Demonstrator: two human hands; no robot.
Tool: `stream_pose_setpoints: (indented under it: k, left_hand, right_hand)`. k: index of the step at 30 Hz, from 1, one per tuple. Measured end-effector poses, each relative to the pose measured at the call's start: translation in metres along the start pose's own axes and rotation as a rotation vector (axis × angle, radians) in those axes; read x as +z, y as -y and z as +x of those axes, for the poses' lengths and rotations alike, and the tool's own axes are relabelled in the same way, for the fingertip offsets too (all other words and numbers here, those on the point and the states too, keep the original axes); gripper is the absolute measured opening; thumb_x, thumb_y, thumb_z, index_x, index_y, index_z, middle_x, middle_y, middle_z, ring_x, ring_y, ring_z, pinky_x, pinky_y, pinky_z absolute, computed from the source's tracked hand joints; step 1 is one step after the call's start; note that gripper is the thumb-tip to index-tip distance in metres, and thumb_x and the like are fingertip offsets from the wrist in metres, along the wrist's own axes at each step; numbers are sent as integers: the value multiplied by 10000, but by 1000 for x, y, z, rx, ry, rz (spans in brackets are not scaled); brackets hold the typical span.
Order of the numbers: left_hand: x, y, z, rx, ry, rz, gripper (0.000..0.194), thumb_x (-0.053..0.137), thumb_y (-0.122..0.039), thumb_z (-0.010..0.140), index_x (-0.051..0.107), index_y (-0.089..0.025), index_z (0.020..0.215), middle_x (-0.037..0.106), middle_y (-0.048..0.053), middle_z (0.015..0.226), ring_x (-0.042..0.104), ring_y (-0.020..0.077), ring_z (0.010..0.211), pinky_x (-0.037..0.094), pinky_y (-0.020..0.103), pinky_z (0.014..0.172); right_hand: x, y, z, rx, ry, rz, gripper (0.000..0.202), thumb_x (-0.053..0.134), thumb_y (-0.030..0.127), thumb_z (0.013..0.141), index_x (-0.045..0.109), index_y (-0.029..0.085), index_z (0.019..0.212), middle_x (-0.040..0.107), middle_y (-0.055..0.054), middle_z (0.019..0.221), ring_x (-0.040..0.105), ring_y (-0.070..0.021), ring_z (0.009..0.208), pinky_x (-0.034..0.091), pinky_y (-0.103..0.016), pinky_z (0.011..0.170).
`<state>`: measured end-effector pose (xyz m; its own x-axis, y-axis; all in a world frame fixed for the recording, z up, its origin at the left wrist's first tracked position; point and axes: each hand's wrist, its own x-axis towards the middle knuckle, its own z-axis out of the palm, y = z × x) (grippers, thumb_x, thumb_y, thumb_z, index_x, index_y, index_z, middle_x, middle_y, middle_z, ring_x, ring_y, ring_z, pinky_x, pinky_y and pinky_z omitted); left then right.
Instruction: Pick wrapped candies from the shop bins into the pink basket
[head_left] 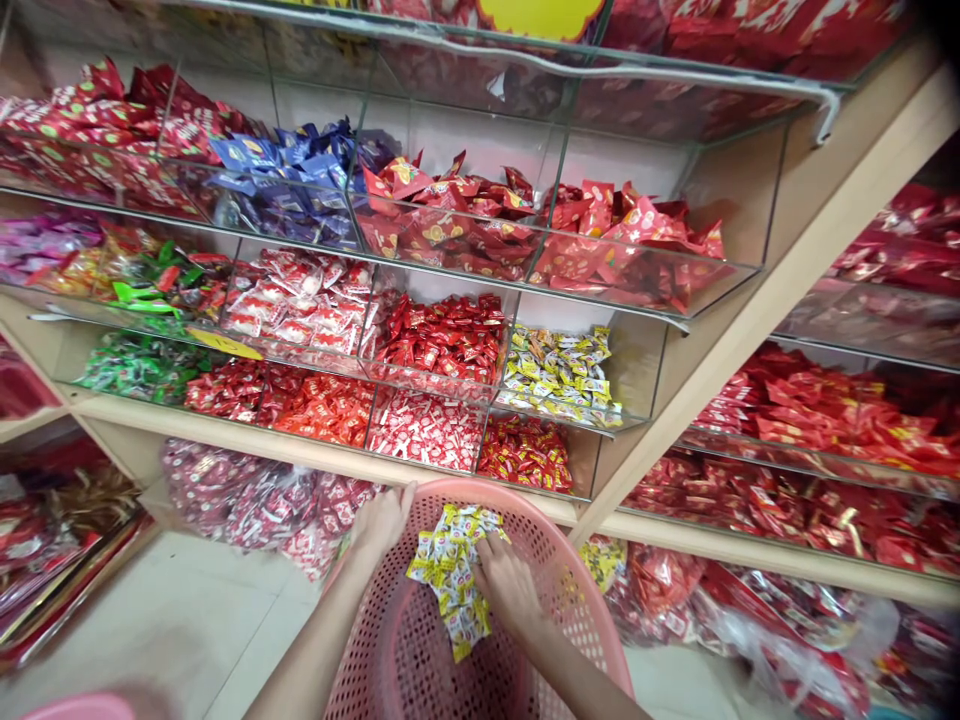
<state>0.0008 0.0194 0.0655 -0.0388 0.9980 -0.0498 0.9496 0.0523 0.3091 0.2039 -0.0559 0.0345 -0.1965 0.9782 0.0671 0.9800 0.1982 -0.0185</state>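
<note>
A pink perforated plastic basket (577,590) stands tilted at the lower centre, just in front of the shelf. My left hand (381,520) is closed over its upper left rim. Inside the basket, my right hand (506,580) presses against the right side of a cluster of yellow and white wrapped candies (450,570); its fingertips are partly among the wrappers. The candies lie in the upper part of the basket, and the bottom below them shows through its holes. Similar yellow and white candies (559,365) fill a clear shelf compartment above the basket.
Clear-fronted shelves (450,240) hold red, blue, green and purple wrapped candies. A slanting wooden post (720,350) divides two shelf units. Bagged candies (255,500) lie under the lowest shelf on both sides. Part of another pink container (82,706) shows at the bottom left.
</note>
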Motion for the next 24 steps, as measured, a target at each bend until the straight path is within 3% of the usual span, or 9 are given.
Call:
stream_pose_setpoints:
  k: [8,14,17,22,24]
  left_hand:
    - [1,1,0,10,-13,7,697,80,-554,865,652,-160,929,677,160,854,632,281,852,442,387,739]
    - [1,2,0,21,-26,9,678,91,-541,869,647,-158,930,678,152,866,633,275,853,445,381,742]
    - [3,3,1,23,-26,-5,688,79,-550,864,646,-164,916,678,150,847,635,285,837,446,390,732]
    - [5,4,2,25,-27,-8,691,81,-556,861,643,-162,939,676,156,856,635,284,834,445,390,733]
    - [5,4,2,17,-22,-4,690,88,-556,862,644,-155,941,675,159,863,635,282,837,443,387,739]
  right_hand:
    - [-2,3,3,-12,10,25,135,421,154,832,525,209,900,597,-33,921,590,-175,819,421,-237,591]
    - [-17,-2,0,-21,-90,98,121,429,229,853,542,204,891,595,-35,903,593,-174,807,402,-233,593]
    - [-53,-14,5,-66,-206,171,166,394,256,877,549,196,872,586,-34,867,583,-145,717,393,-226,593]
    - [-146,-47,29,-185,-552,314,220,377,308,890,561,192,922,583,-45,872,561,-131,743,400,-221,670]
    - [-179,-64,45,-169,-673,324,218,405,321,874,578,192,902,596,-42,845,553,-133,723,401,-231,684]
